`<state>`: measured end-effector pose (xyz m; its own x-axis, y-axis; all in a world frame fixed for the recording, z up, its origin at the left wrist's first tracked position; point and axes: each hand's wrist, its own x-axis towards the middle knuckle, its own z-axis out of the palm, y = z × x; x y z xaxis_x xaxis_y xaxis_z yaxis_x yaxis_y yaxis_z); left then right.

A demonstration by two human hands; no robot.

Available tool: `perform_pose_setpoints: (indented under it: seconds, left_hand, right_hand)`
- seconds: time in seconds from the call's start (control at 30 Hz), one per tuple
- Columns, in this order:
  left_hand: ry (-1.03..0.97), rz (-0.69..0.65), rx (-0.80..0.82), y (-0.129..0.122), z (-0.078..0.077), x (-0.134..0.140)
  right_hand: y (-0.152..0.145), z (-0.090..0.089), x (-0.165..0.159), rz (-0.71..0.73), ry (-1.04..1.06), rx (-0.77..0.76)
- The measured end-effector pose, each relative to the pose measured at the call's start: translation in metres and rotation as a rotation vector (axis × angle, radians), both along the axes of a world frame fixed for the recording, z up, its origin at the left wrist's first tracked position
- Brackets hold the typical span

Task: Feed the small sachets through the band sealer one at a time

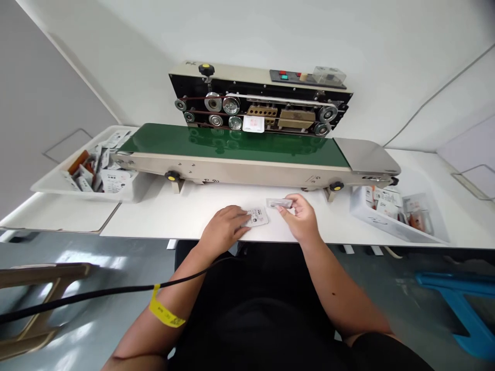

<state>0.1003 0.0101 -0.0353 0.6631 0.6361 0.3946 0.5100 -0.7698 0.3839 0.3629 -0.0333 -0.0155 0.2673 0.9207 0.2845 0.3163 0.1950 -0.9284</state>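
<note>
Near the table's front edge, my left hand (225, 229) has its thumb and fingers closed over the left end of a white printed packet (258, 217), which lies flat or nearly flat. My right hand (302, 220) pinches a second, small packet (278, 202) between thumb and fingers, tilted just above the tabletop. Behind both hands stands a band sealing machine (263, 87) with a green conveyor belt (232, 146). Another white packet (253, 123) hangs at its sealing band, over the belt.
At the left, a white bin (135, 189) holds many printed packets. To the right stands a second white bin (379, 222) with more packets. A black cable (116, 291) crosses by my left forearm. A blue stool (452, 304) is at lower right, a brown chair (54, 304) at lower left.
</note>
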Motion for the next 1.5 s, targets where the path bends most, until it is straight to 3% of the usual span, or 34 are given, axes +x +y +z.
perform_pose_setpoints:
  seconds: [0.1, 0.2, 0.37, 0.43, 0.5, 0.63, 0.73, 0.83, 0.97, 1.03, 1.1, 1.2, 1.3, 1.4, 1.5]
  left_hand:
    - [-0.016, -0.02, 0.075, -0.001, -0.006, -0.001]
    - [-0.034, -0.024, 0.102, -0.001, -0.011, -0.003]
    - [-0.156, -0.008, 0.111, 0.0, -0.013, -0.009]
    - [-0.234, 0.058, 0.121, 0.0, -0.013, -0.011]
    - [-0.285, 0.108, 0.124, 0.001, -0.013, -0.013]
    - [-0.297, 0.133, 0.117, -0.001, -0.012, -0.012]
    - [-0.311, 0.142, 0.087, -0.002, -0.01, -0.011]
    - [-0.36, 0.22, 0.025, -0.003, -0.007, -0.013]
    - [-0.468, 0.356, -0.132, -0.002, -0.005, -0.015]
    - [-0.576, 0.379, -0.253, -0.001, -0.007, -0.016]
    - [-0.698, 0.368, -0.372, 0.001, -0.009, -0.016]
    - [-0.788, 0.327, -0.494, 0.003, -0.013, -0.017]
    - [-0.774, 0.252, -0.559, 0.003, -0.015, -0.02]
    - [-0.766, 0.176, -0.615, 0.001, -0.013, -0.023]
    - [-0.786, 0.146, -0.628, -0.001, -0.01, -0.024]
  right_hand:
    - [0.0, 0.025, 0.024, -0.001, 0.208, 0.032]
    - [0.014, 0.06, 0.059, -0.116, 0.149, 0.192]
    - [0.064, 0.113, 0.134, -0.524, -0.379, 0.476]
    - [0.084, 0.125, 0.159, -0.59, -0.647, 0.46]
    - [0.102, 0.129, 0.175, -0.561, -0.843, 0.37]
    - [0.13, 0.123, 0.191, -0.445, -1.02, 0.234]
    - [0.145, 0.119, 0.196, -0.349, -1.024, 0.187]
    - [0.142, 0.119, 0.185, -0.327, -0.967, 0.202]
    - [0.099, 0.109, 0.129, -0.413, -0.879, 0.424]
    - [0.069, 0.091, 0.088, -0.34, -0.792, 0.517]
    - [0.042, 0.065, 0.046, -0.115, -0.617, 0.424]
    - [0.019, 0.024, -0.012, 0.251, -0.282, 0.073]
    - [0.017, -0.001, -0.052, 0.38, -0.161, -0.047]
    - [0.025, -0.003, -0.067, 0.366, -0.142, -0.005]
    - [0.034, 0.017, -0.046, 0.312, -0.05, 0.03]
